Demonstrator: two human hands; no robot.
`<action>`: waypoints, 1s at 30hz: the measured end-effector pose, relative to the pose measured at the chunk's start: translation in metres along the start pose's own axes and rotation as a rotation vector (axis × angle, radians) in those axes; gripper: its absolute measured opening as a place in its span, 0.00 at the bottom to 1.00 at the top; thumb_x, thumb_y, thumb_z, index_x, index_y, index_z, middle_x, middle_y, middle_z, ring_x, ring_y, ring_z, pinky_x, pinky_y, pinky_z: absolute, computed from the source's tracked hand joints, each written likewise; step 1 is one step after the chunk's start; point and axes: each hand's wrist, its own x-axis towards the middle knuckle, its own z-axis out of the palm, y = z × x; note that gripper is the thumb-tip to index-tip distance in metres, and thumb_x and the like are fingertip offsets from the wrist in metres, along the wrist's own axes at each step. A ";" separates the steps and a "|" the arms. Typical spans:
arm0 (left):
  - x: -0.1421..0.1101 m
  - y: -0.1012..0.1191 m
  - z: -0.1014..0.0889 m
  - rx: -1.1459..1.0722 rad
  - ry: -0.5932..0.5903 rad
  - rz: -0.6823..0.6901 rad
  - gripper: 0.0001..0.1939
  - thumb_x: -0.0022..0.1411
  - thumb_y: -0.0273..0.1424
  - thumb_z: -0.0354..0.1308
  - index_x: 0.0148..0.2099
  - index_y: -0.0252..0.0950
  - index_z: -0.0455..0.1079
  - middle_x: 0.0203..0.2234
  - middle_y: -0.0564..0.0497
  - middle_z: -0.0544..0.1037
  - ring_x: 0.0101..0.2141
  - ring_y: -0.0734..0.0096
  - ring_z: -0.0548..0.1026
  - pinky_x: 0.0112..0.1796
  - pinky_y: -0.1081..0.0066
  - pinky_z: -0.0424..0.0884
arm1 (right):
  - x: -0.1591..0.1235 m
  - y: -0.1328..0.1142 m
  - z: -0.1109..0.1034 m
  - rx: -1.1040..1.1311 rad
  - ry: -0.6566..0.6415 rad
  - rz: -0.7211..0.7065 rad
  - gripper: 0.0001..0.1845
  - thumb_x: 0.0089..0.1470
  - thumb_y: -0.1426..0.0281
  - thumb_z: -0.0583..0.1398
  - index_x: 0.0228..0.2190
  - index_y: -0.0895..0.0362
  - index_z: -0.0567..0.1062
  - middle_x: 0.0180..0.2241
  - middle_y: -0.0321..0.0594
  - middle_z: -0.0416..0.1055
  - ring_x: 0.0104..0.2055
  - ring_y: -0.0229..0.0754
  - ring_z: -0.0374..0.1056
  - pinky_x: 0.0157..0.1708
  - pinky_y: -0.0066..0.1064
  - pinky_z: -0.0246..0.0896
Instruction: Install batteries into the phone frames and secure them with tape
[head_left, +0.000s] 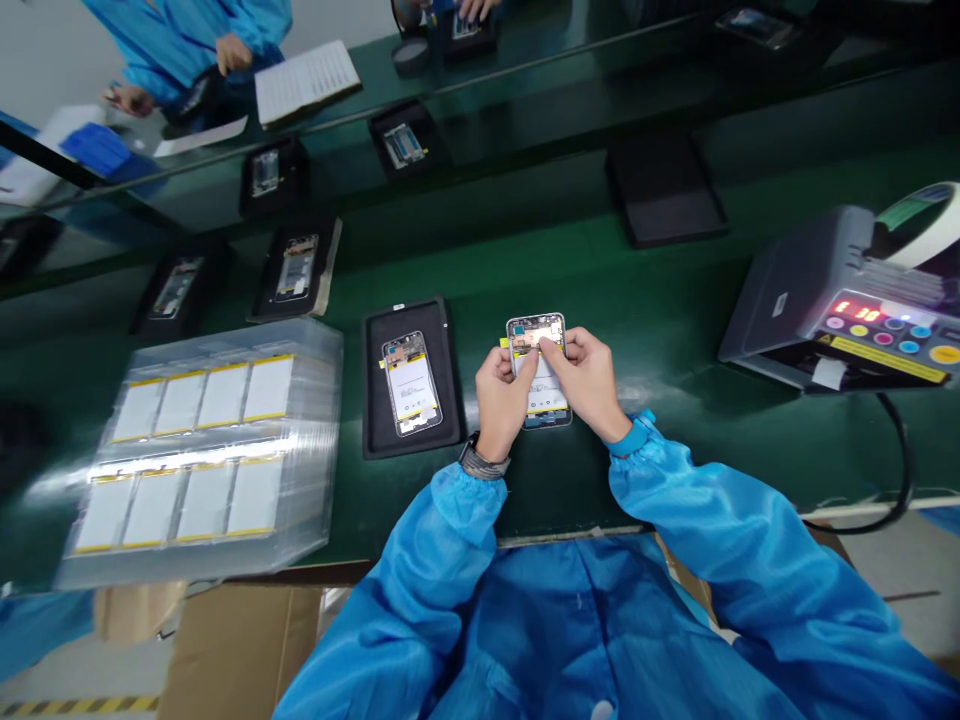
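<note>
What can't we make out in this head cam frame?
All in head view:
Phone: parts covered by left hand and right hand.
Battery label: print too small.
Clear tray stack: layer count, blurred.
Tape dispenser: right end, cut off by right edge.
Co-worker: head, cut off by top edge.

Left hand [501, 402] and right hand [589, 380] close together, thumbs [556, 360] nearly touching, fingers [492, 366] curled, forearms [442, 535] angled inward

A grey boxy tape dispenser [791, 285] with red lit digits and coloured round buttons stands on the right of the dark green counter [555, 262], a white ring of tape [928, 238] at its top. A shallow black rectangular tray [664, 190] lies farther back. At upper left, a white paper pad [307, 82] lies near a co-worker in a shiny blue smock [176, 45].
</note>
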 end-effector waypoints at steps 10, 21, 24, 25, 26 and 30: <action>0.000 0.002 0.002 -0.014 0.034 0.013 0.22 0.56 0.47 0.71 0.32 0.36 0.68 0.24 0.54 0.75 0.24 0.76 0.71 0.25 0.76 0.67 | -0.001 -0.005 -0.001 0.108 -0.046 0.044 0.19 0.50 0.55 0.69 0.30 0.53 0.68 0.28 0.37 0.76 0.27 0.40 0.70 0.26 0.30 0.65; -0.001 -0.004 0.002 0.027 0.024 0.019 0.22 0.58 0.48 0.69 0.32 0.36 0.66 0.24 0.55 0.72 0.24 0.76 0.70 0.25 0.76 0.65 | -0.002 -0.006 0.001 0.105 -0.011 0.045 0.15 0.49 0.61 0.69 0.29 0.54 0.69 0.27 0.36 0.74 0.27 0.39 0.68 0.25 0.29 0.62; 0.000 -0.004 0.002 0.047 0.033 0.027 0.23 0.58 0.49 0.69 0.32 0.37 0.65 0.24 0.56 0.72 0.24 0.77 0.69 0.26 0.76 0.65 | -0.003 -0.006 0.000 0.092 -0.028 0.041 0.15 0.51 0.60 0.68 0.30 0.53 0.68 0.28 0.37 0.74 0.28 0.40 0.70 0.26 0.30 0.63; 0.000 -0.004 0.002 0.051 0.037 0.030 0.23 0.58 0.49 0.69 0.31 0.37 0.65 0.24 0.56 0.72 0.24 0.77 0.68 0.26 0.76 0.65 | -0.003 -0.006 -0.001 0.087 -0.039 0.040 0.15 0.51 0.60 0.68 0.30 0.53 0.68 0.28 0.37 0.75 0.29 0.41 0.70 0.26 0.30 0.64; 0.000 -0.003 0.002 0.053 0.041 0.032 0.23 0.58 0.49 0.69 0.31 0.37 0.65 0.23 0.56 0.72 0.24 0.77 0.68 0.26 0.76 0.65 | -0.003 -0.007 -0.001 0.085 -0.051 0.037 0.16 0.51 0.59 0.68 0.31 0.53 0.68 0.29 0.37 0.75 0.29 0.41 0.71 0.26 0.30 0.65; 0.000 -0.001 0.001 0.045 0.057 0.043 0.22 0.58 0.48 0.69 0.32 0.37 0.65 0.24 0.56 0.72 0.24 0.77 0.69 0.27 0.76 0.65 | -0.004 -0.007 0.000 0.090 -0.096 0.005 0.17 0.52 0.57 0.68 0.34 0.54 0.70 0.31 0.37 0.76 0.29 0.40 0.71 0.27 0.30 0.65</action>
